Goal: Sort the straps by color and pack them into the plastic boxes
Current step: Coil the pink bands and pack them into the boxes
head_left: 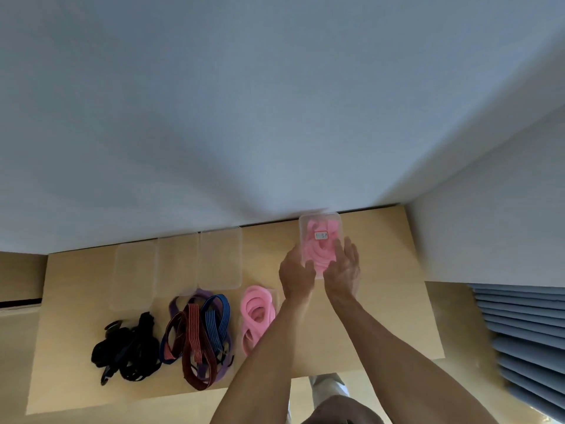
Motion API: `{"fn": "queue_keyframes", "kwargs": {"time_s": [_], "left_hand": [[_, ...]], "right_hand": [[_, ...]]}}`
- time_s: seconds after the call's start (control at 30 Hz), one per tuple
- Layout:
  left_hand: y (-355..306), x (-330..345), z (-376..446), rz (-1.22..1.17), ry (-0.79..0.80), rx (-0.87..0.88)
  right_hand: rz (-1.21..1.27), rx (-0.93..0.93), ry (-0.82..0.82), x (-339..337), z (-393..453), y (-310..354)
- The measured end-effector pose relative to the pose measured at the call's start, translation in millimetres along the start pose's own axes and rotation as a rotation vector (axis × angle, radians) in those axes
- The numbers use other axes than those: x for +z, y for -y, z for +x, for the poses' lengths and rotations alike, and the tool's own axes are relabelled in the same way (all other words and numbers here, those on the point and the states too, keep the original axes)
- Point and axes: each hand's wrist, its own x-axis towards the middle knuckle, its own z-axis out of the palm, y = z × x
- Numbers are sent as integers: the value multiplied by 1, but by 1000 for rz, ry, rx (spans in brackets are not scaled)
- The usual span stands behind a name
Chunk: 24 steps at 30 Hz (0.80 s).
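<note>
At the left of the light wooden table, a tangled heap of black straps lies near the front edge. Behind it, three empty clear plastic boxes stand side by side, long axes running toward the white wall, the far ends at the wall line. In front of them lies a mixed bundle of woven elastic straps in blue, red and purple, loops overlapping. Just right of it sits a coil of smooth pink straps, apparently in another clear box whose edges are hard to make out. Further right, the left hand and right hand flank a lidded clear box filled with pink straps; its long axis points at the wall and its far end touches it. The left fingers curl against the near left side; the right fingers lie straight and slightly spread along the right side. Bare table surface extends right of this box to the side wall.
</note>
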Motion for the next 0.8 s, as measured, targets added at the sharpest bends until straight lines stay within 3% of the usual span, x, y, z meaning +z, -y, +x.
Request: {"fn": "queue_keyframes", "kwargs": {"time_s": [0.1, 0.3, 0.63, 0.8], "left_hand": [[-12, 5, 13, -116, -24, -95], [-19, 12, 13, -109, 2, -115], [-32, 41, 14, -180, 50, -19], [-19, 17, 14, -32, 21, -60]], "right_hand": [[-18, 76, 132, -8, 12, -5], [6, 122, 171, -20, 14, -11], [-23, 108, 89, -30, 35, -29], [-69, 94, 38, -25, 24, -11]]}}
